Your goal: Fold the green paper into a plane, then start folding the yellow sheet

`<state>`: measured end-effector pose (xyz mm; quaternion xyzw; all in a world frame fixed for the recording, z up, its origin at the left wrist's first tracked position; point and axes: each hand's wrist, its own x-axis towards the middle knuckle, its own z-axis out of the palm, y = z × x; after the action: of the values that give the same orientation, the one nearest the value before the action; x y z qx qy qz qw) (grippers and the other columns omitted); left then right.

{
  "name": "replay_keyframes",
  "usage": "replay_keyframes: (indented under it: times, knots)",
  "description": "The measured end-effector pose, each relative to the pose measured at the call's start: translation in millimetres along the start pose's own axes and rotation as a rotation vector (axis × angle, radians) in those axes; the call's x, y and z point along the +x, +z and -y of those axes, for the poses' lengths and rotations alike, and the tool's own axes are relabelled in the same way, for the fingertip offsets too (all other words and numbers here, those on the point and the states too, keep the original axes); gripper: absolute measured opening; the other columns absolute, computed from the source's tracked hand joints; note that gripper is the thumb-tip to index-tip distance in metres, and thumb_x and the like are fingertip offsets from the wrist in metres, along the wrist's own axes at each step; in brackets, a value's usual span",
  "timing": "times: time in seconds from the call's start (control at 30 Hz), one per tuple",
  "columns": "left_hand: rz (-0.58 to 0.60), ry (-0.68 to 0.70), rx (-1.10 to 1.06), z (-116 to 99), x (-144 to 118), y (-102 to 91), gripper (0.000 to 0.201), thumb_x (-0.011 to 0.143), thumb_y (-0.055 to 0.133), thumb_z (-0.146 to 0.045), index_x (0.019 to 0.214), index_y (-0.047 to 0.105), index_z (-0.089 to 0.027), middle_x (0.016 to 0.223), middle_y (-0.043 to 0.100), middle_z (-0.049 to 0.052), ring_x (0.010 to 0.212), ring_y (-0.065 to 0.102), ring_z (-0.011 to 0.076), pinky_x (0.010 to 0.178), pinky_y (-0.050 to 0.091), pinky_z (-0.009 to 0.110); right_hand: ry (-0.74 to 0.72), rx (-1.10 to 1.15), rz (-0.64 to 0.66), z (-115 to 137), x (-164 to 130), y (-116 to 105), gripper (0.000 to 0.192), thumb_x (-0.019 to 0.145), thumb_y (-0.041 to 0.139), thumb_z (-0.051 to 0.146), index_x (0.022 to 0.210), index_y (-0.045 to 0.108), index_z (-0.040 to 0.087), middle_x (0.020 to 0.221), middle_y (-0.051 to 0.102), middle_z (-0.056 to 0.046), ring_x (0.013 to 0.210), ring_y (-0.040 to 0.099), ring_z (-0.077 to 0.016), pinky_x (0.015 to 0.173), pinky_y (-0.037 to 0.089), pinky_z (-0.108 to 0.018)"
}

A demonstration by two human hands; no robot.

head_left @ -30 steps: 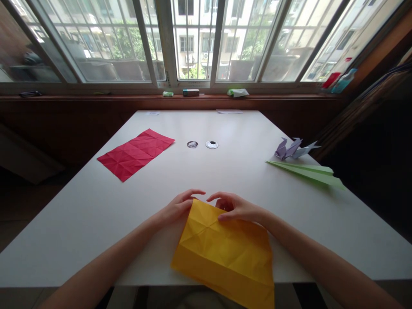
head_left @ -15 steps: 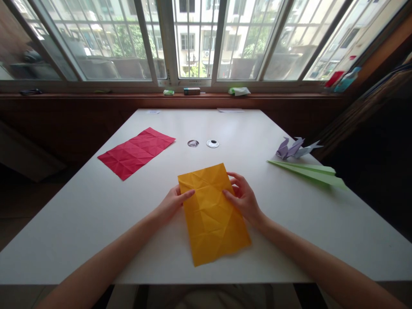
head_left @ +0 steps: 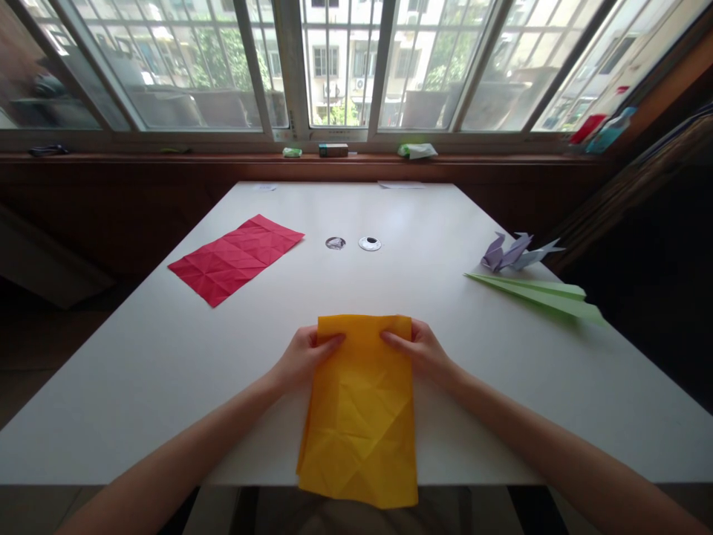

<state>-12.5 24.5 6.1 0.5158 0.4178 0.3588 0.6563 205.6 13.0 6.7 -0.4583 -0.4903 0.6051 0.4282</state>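
The yellow paper [head_left: 362, 416] is above the near edge of the white table [head_left: 139, 394], its lower end reaching past this edge. The left hand [head_left: 299, 357] pinches the paper's upper left corner; the right hand [head_left: 432, 355] pinches the upper right one. On the table's left part lies red paper [head_left: 237, 258].

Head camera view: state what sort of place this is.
Probably a room in a home: a white table stands before barred sliding windows, which face a residential-looking building.
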Motion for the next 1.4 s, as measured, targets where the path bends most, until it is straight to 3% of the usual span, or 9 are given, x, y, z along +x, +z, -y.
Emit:
replay_keyframes:
  times: [0.27,0.83,1.13,1.4]
  knots:
    - [-0.118,0.09,0.004,-7.5,0.6,-4.3,0.033,0.074,0.061,-0.043,0.091,0.068,-0.016,0.083,0.068,0.004,0.079,0.06,0.0202,0.07,0.046,0.028,-0.014,0.025,0.024,-0.4,-2.1,-0.4,0.022,0.065,0.07,0.037,0.074,0.059,0.02,0.076,0.064,-0.002,0.066,0.06,-0.0149,0.059,0.05,-0.027]
    - [-0.14,0.085,-0.013,-8.0,0.6,-2.7,0.03,0.069,0.067,-0.039,0.091,0.069,-0.017,0.095,0.069,0.006,0.09,0.06,0.0232,0.077,0.047,0.031,-0.023,0.039,0.028,4.1,-4.5,2.0,0.02,0.065,0.07,0.033,0.069,0.056,0.019,0.068,0.058,0.001,0.06,0.056,-0.012,0.053,0.046,-0.023]
    - [-0.24,0.115,0.01,-5.8,1.8,-4.5,0.023,0.065,0.071,-0.037,0.073,0.067,-0.015,0.078,0.069,0.004,0.074,0.061,0.0161,0.068,0.047,0.024,-0.027,0.072,0.001,2.8,-3.9,3.8,0.021,0.064,0.071,0.032,0.072,0.058,0.018,0.07,0.061,0.001,0.06,0.057,-0.0111,0.053,0.047,-0.022]
    - [-0.249,0.116,0.005,-5.5,2.3,-4.5,0.021,0.063,0.072,-0.034,0.073,0.067,-0.015,0.077,0.069,0.003,0.075,0.061,0.0151,0.068,0.048,0.023,-0.039,0.071,0.002,2.8,-4.2,2.7,0.017,0.066,0.07,0.029,0.073,0.06,0.018,0.07,0.062,0.002,0.06,0.058,-0.0103,0.053,0.047,-0.021]
